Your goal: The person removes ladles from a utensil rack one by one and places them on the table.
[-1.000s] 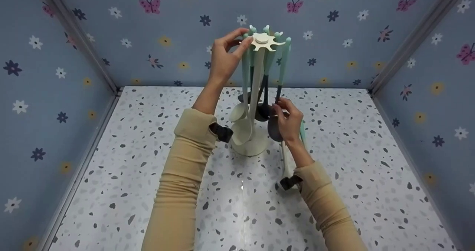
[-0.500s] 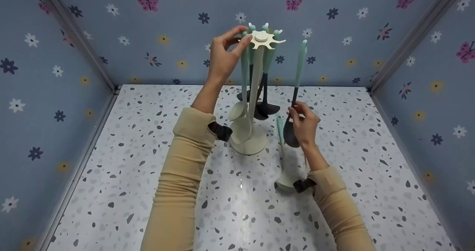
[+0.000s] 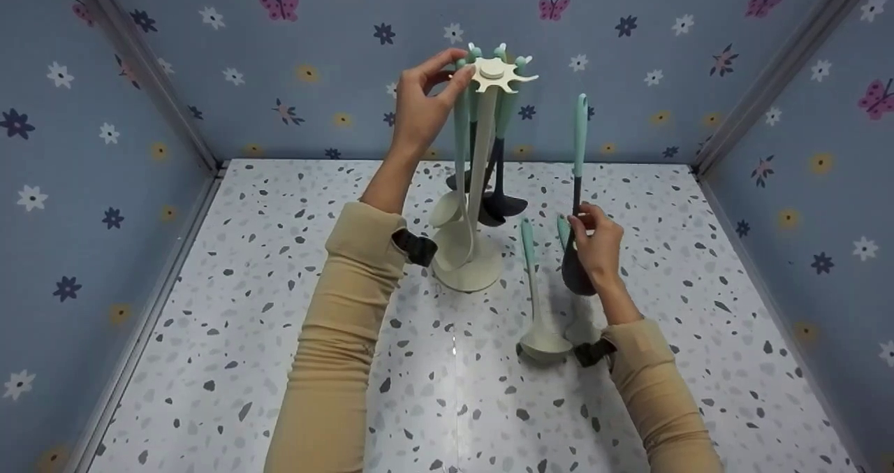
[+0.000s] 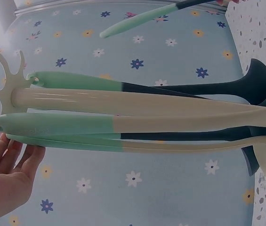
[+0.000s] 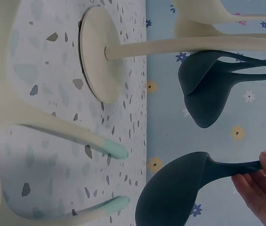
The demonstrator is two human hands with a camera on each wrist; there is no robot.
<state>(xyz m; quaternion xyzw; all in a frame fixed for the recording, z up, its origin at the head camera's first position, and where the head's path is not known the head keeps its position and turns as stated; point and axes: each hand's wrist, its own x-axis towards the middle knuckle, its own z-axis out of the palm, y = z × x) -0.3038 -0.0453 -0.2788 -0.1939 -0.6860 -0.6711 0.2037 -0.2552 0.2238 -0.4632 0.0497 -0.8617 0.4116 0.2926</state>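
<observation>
Speckled counter meeting floral walls; two cream utensils lying near stand; right hand, pinching dark ladle, partly hiding one; left hand gripping stand's top.

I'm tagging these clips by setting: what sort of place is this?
Probably a staged recording booth rather than a working kitchen: flower-and-butterfly walls with grey corner strips enclose a terrazzo-patterned tabletop, on which a cream utensil stand stands.

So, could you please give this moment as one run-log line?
left hand: holds rack at top | right hand: holds dark utensil, off rack | table: two cream utensils lying
</observation>
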